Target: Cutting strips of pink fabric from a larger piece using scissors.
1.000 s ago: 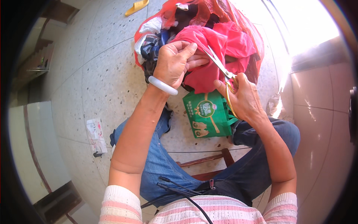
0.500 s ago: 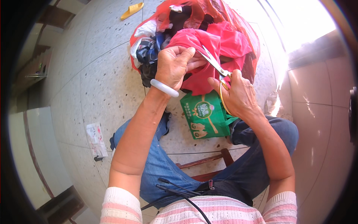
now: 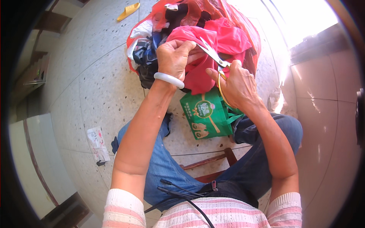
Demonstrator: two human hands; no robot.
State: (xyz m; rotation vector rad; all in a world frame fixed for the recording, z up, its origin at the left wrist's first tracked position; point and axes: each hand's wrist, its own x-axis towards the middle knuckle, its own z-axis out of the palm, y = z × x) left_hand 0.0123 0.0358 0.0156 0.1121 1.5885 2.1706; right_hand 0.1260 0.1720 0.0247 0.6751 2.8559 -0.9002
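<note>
Pinched between the thumb and fingers of my left hand [image 3: 173,59] is the edge of a bright pink cloth [image 3: 230,36]. A white bangle [image 3: 169,80] circles that wrist. My right hand [image 3: 241,85] grips a pair of scissors [image 3: 211,52] by its yellow handles. Its silver blades are slightly parted and lie at the cloth, their tips close to my left fingertips. Whether they have cut into the fabric I cannot tell. Folds of the pink cloth hang below my hands, over the top of a green carrier bag [image 3: 206,117].
A large red plastic bag [image 3: 253,38] full of dark and white fabrics lies open ahead. My knees flank the green bag, with a wooden stool bar [image 3: 205,161] beneath. A yellow slipper [image 3: 128,12] and a white packet [image 3: 98,143] lie on the tiles. A tiled wall [image 3: 317,129] stands right.
Both hands, with the scissors and the held cloth edge, have shifted slightly away from me. The view has moved a little too. My grips look the same.
</note>
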